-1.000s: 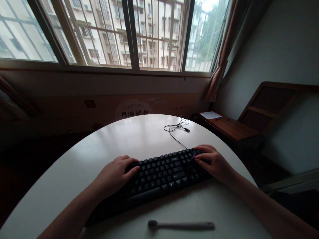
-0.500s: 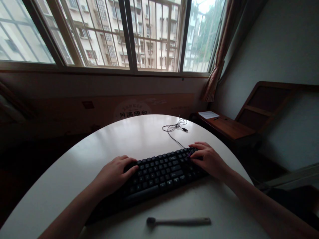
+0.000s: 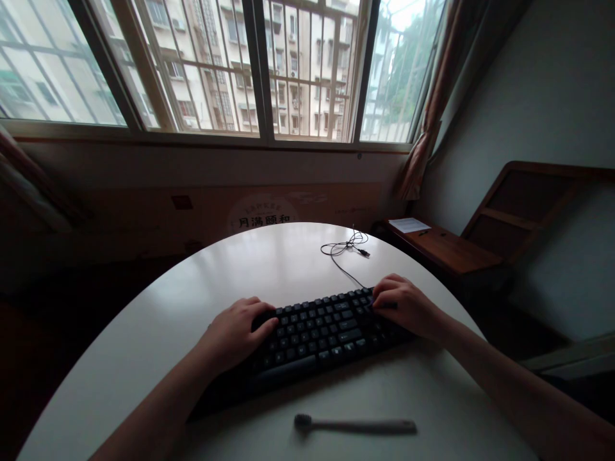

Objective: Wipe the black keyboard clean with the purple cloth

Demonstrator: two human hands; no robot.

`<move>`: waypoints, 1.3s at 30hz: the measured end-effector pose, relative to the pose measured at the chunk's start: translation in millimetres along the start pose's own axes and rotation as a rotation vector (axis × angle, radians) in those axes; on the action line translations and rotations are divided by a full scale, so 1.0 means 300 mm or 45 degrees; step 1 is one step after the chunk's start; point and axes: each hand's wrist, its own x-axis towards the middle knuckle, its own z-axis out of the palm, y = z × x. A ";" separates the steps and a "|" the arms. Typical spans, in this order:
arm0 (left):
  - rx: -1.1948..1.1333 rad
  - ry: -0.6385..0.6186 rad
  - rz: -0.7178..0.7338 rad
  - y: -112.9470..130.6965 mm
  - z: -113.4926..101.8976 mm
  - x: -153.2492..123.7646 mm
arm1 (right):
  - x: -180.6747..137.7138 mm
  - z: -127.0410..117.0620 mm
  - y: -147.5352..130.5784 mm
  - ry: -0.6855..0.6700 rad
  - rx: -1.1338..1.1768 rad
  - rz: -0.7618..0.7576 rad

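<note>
A black keyboard (image 3: 312, 333) lies slantwise on the round white table (image 3: 230, 269). My left hand (image 3: 240, 330) grips its left part, the thumb on the top keys and the other fingers over the far edge. At the keyboard's right end, my right hand (image 3: 403, 304) is closed, its fingertips pinched together just above the keys. A small bit of purple (image 3: 371, 302) shows at those fingertips; its kind is too dark and small to make out. Nearer to me lies a toothbrush (image 3: 355, 425) with dark bristles, apart from both hands.
Behind the keyboard the thin black cable (image 3: 336, 246) lies loosely coiled with its USB plug. A wooden bench (image 3: 451, 246) with a sheet of paper (image 3: 409, 225) stands beyond the table at the right. A large barred window (image 3: 307, 70) fills the wall ahead.
The view has shifted slightly, so everything sits a little further right. My right hand's fingers have drawn in closer together around the purple bit. My left hand keeps its place on the keyboard.
</note>
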 end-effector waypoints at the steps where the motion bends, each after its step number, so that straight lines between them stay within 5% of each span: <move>1: 0.002 0.002 0.002 -0.002 0.002 0.000 | 0.003 0.001 0.009 -0.008 0.027 -0.024; 18: 0.017 0.002 0.010 0.004 0.001 -0.004 | 0.026 0.042 0.014 -0.031 0.210 -0.136; 27: 0.023 0.002 0.015 0.004 -0.002 -0.002 | 0.067 0.063 -0.054 -0.087 0.077 -0.136; 39: 0.016 0.004 0.040 -0.011 0.009 0.004 | 0.020 -0.014 -0.038 -0.136 -0.205 -0.002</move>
